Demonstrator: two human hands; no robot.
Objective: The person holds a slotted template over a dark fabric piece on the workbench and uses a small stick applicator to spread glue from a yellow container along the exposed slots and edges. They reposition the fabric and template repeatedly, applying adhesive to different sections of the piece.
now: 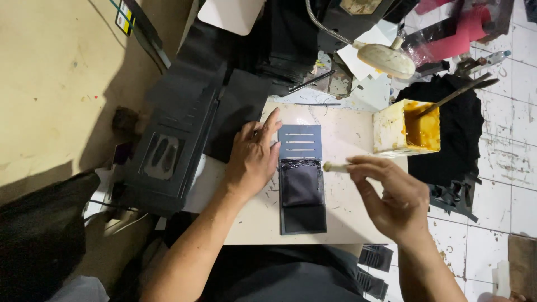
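Left hand (254, 159) pins dark panel (302, 179); right hand (394, 196) grips brush (335, 166).

Stained white floor tiles (503, 168), gooseneck lamp (386, 59)

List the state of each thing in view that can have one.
Left hand: flat, pressing the dark slotted panel on the board.
Right hand: grip closed on a brush, tip at the panel's edge.
Glue tub: open, upright, stick inside.
Lamp: unclear if lit.
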